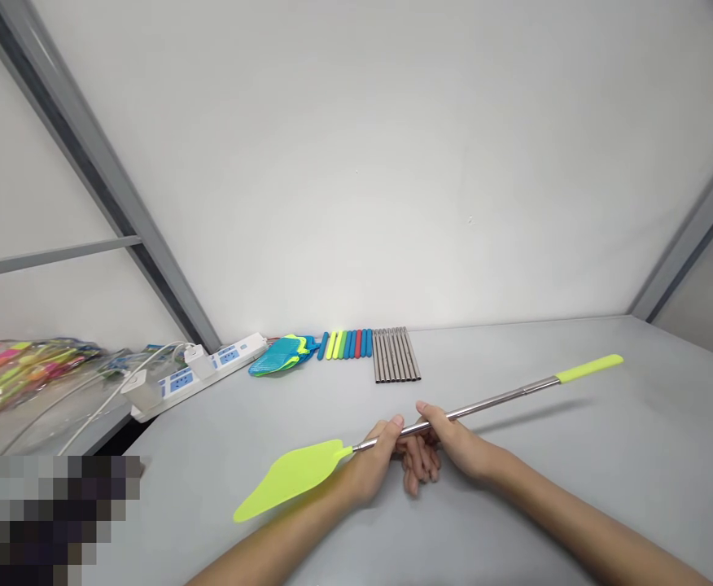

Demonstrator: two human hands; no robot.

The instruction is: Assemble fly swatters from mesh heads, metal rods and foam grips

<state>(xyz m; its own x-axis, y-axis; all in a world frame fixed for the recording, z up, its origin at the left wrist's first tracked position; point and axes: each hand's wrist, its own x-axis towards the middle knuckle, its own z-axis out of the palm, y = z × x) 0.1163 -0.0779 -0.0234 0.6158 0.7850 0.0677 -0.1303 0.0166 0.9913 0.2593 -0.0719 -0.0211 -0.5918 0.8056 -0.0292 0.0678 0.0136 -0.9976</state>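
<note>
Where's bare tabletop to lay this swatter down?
Two bare patches on the table: back right, between the metal tubes, wall and held swatter; and left, between the power strip and the swatter's yellow-green head. Crowded: the row of swatter heads, coloured handles and tubes along the wall.

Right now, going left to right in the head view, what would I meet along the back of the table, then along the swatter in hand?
Along the back: power strip, swatter heads, coloured grips, metal tubes. Along the held swatter: yellow head, left hand, right hand, yellow handle.
</note>
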